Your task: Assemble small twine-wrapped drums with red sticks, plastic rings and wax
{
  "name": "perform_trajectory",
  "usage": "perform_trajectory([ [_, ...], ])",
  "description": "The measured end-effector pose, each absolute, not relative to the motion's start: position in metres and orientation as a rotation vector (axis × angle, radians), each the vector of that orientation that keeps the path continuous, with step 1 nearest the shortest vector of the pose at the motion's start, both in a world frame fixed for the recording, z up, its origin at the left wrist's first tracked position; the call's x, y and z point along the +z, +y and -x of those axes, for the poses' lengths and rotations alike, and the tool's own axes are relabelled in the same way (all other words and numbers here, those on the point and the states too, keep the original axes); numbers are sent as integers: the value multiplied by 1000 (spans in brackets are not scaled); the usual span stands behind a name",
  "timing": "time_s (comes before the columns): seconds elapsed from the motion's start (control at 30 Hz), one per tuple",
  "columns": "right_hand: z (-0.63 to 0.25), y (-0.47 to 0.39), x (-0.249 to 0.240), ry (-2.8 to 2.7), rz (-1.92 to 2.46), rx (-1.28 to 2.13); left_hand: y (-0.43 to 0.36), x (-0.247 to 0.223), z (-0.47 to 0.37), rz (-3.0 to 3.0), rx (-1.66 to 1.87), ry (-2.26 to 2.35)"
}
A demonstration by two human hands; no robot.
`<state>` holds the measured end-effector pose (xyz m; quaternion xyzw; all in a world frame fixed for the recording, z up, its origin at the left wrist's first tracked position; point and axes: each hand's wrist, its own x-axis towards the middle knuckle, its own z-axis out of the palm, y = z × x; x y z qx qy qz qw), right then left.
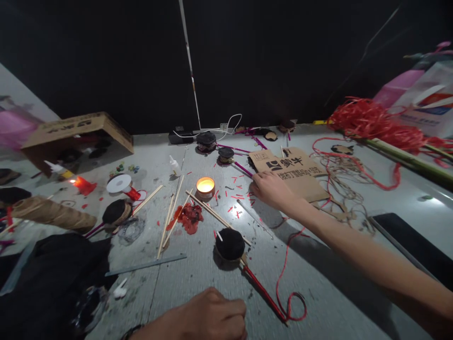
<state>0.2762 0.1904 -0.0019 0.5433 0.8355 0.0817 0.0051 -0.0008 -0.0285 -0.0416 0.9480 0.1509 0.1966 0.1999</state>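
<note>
My right hand (269, 188) reaches far forward, its fingers closed on the purple handle (243, 168) of a small black-topped drum (225, 155), beside a torn cardboard piece (292, 172). Low in the view, my left hand (208, 317) rests with its fingers curled; what it holds, if anything, is hidden. Between the hands lies another black drum (230, 244) with a red-wrapped handle (264, 293) and a loose red cord (283, 269). A lit candle (205, 188) burns near the centre, with red melted wax (190, 217) next to it.
Wooden sticks (169, 222) and a metal strip (146, 265) lie left of centre. A twine roll (53, 215), an open cardboard box (78, 132) and black cloth (56, 288) are at left. Red raffia (378, 125), bamboo (406, 160) and a black phone (414, 236) are at right.
</note>
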Motion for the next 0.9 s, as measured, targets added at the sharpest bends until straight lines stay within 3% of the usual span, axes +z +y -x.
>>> perform_trajectory([
  [0.63, -303, 142, -6, 2826, -1706, -260, -30, -44, 0, -2685, 317, 479],
  [0.8, -352, 87, 11, 2942, -1463, -525, -29, -36, -1, -2664, 428, 476],
  [0.9, -363, 41, 19, 2940, -1224, -899, -28, -29, -2, -2632, 494, 459],
])
